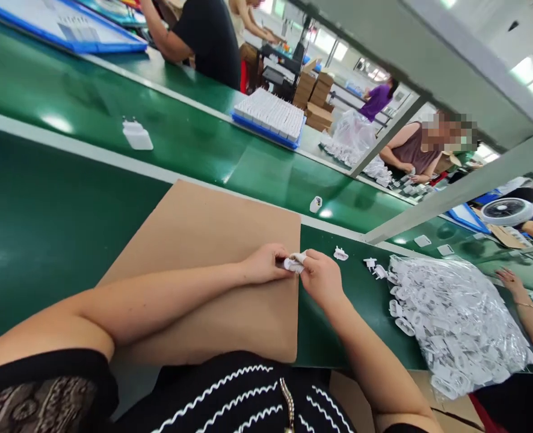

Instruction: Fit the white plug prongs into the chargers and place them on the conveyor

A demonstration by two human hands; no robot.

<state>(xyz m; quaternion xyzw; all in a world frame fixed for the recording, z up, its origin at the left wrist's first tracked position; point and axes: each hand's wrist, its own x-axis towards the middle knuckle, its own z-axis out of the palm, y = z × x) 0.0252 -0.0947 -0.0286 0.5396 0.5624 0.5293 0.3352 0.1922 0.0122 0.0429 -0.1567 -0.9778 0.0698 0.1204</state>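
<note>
In the head view, the person's left hand (266,264) and right hand (323,273) are meeting over the right edge of a brown cardboard sheet (230,225), both holding one small white plastic part (295,263). The left thumb and fingers are closing around its left end with hardly any gap; the right thumb and fingers are pinching the other end, nearly closed. The fingers are hiding much of the part, so whether it is one piece or two cannot be told.

A loose white plug piece (340,253) is lying just beside the right hand on the green table (334,337); a sweep of that hand could be knocking it away. The held part is offering little surface to grip, so uneven pressure could be making it slip or tilt. Farther right, an open-looking clear plastic bag (465,319) full of white pieces appears to be overhanging the table's near edge; a bump from a co-worker's hand (510,281) nearby could be spilling some.
</note>
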